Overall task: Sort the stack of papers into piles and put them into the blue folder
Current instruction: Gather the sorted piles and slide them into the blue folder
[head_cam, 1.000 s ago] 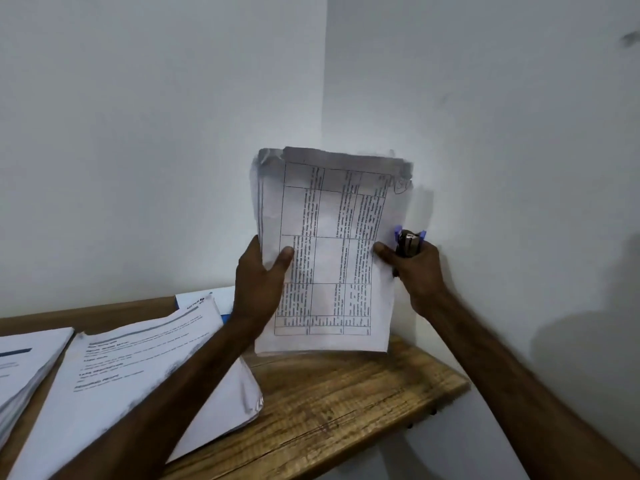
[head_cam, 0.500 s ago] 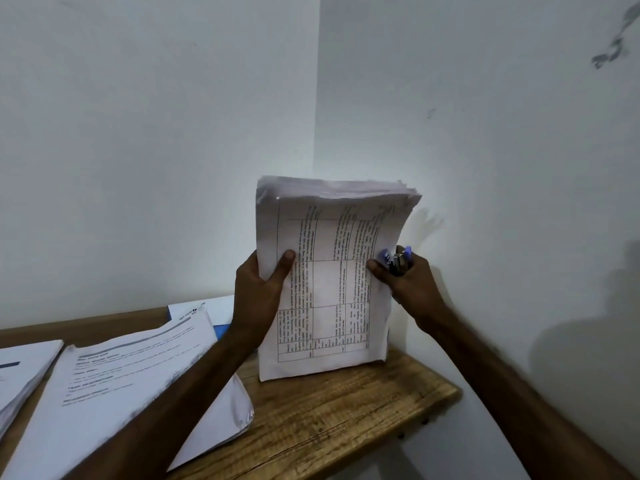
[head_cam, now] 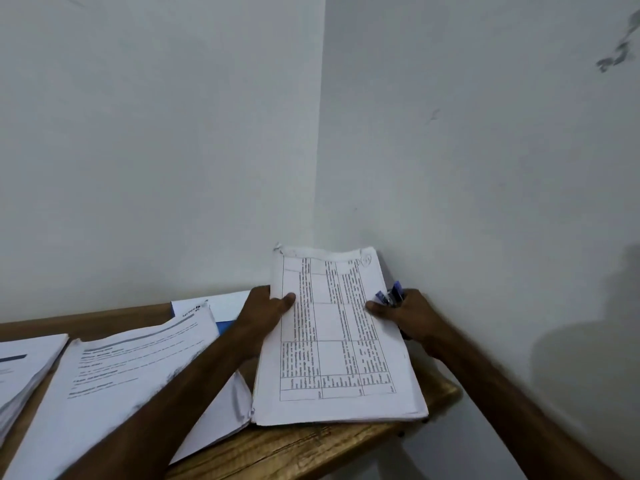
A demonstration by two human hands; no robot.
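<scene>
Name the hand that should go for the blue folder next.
Probably left. The left hand grips the printed stack right beside the blue folder; the right hand is farther off and also holds blue-tipped items.

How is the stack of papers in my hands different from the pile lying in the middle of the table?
The held stack has a ruled grid on top; the middle pile has headed lines of text. The left hand and right hand grip the held stack's sides; nothing grips the middle pile. The held stack is at the right end of the table, the middle pile left of it. Both are white printed sheets.
</scene>
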